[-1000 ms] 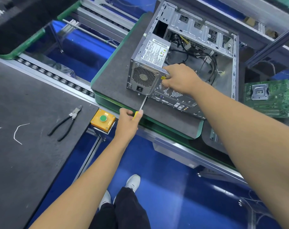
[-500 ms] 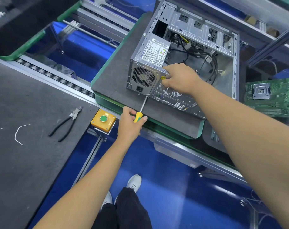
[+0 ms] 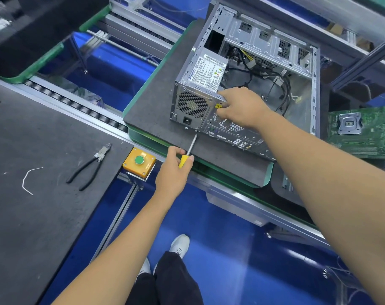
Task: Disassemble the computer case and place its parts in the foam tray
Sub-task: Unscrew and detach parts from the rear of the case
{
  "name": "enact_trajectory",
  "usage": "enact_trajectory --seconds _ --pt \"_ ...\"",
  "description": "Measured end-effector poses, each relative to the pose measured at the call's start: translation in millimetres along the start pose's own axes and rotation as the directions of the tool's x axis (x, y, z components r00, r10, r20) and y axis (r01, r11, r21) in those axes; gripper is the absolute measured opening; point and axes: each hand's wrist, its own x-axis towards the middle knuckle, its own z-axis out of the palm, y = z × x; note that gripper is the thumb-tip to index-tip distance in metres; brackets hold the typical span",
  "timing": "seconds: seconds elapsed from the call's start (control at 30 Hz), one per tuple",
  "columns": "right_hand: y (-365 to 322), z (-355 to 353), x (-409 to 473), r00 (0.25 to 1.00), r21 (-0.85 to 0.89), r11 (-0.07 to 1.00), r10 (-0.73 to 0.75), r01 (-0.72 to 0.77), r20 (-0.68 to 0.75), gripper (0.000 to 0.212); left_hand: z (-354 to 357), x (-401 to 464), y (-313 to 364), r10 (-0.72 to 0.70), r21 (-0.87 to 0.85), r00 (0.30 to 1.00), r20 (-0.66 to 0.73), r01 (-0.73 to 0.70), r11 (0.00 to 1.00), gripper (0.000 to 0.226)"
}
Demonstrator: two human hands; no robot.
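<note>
An open silver computer case [image 3: 273, 40] lies on its side on a dark foam pad with a green edge [image 3: 156, 102]. Its grey power supply [image 3: 200, 89] sits at the near left corner, fan grille toward me. My left hand [image 3: 173, 170] grips the yellow handle of a screwdriver [image 3: 190, 149]; the tip meets the case's rear edge just below the power supply. My right hand [image 3: 242, 106] holds the near right corner of the power supply, fingers curled over its edge. Loose black cables [image 3: 275, 82] lie inside the case.
A green motherboard [image 3: 360, 133] lies to the right of the case. Black pliers [image 3: 90, 166] and a white cable-tie scrap [image 3: 29, 179] rest on the dark mat at left. A yellow box with a green button [image 3: 139, 161] sits by the roller conveyor [image 3: 77, 104].
My left hand has turned slightly on the screwdriver handle, showing more of the yellow grip. The right hand and the case have stayed in place.
</note>
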Motion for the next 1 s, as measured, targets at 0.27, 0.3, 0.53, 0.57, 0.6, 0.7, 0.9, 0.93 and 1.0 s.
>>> enact_trajectory --seconds 0.27,0.3,0.53,0.57,0.6,0.7,0.9,0.93,1.0 --pt "1 -1 1 1.0 -0.001 1.0 0.003 -0.003 -0.006 0.013 -12 26 22 0.591 0.674 0.806 -0.025 -0.423 0.605 0.022" --pt "0 -1 1 1.0 -0.001 1.0 0.002 -0.002 -0.007 0.013 -14 33 26 0.629 0.704 0.778 0.011 -0.453 0.548 0.024" --pt "-1 -2 0 1.0 0.026 1.0 -0.002 0.002 -0.003 0.021 -11 62 52 0.626 0.799 0.771 0.117 -0.448 0.402 0.027" --pt "-1 -2 0 1.0 0.03 1.0 0.0 0.0 -0.003 0.02 -7 64 54 0.61 0.796 0.786 0.101 -0.432 0.424 0.027" --pt "-1 -3 0 1.0 0.031 1.0 0.002 -0.002 -0.005 0.016 -5 65 55 0.598 0.797 0.797 0.086 -0.415 0.439 0.027" --pt "-1 -3 -1 1.0 0.038 0.999 0.01 -0.009 -0.013 0.006 1 67 57 0.575 0.811 0.817 0.047 -0.367 0.455 0.028" --pt "-1 -1 -1 1.0 0.03 0.999 0.021 -0.02 -0.021 0.025 7 69 53 0.606 0.804 0.795 -0.028 -0.343 0.487 0.033" --pt "0 -1 0 0.999 0.03 0.999 0.021 -0.02 -0.028 0.029 7 70 54 0.607 0.795 0.794 -0.032 -0.348 0.497 0.034" --pt "-1 -2 0 0.999 0.031 0.999 0.016 -0.015 -0.03 0.035 6 72 53 0.601 0.785 0.799 -0.028 -0.355 0.508 0.034"
